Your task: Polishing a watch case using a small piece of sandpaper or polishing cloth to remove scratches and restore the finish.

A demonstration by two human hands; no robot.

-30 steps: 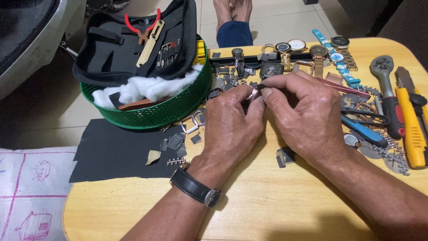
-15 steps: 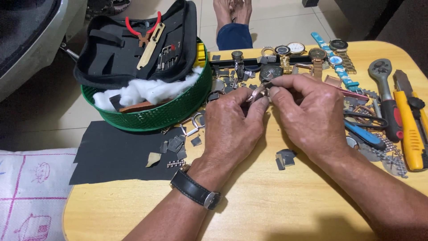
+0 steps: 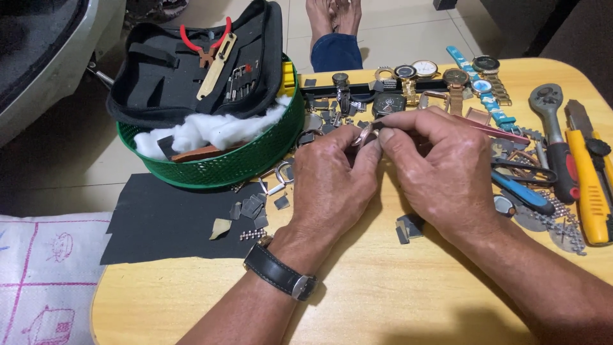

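Both hands meet over the middle of the round wooden table. Left hand, black wristwatch on its wrist, fingers curled tight, thumb and forefinger pinched on a small copper-coloured metal piece held just above the tabletop. Right hand closed likewise, fingertips pressed to the same piece from the other side; a thin pink-red tool sticks out from its grip toward the right. Exact shape of the piece too small to tell. Behind the hands: row of wristwatches and loose dark strap links. Left: green mesh basket with white cotton wadding, open black tool case on top holding red-handled pliers. Black sheet under the basket, small grey scraps on it. Right edge: ratchet wrench, yellow utility knife, blue-handled tool.
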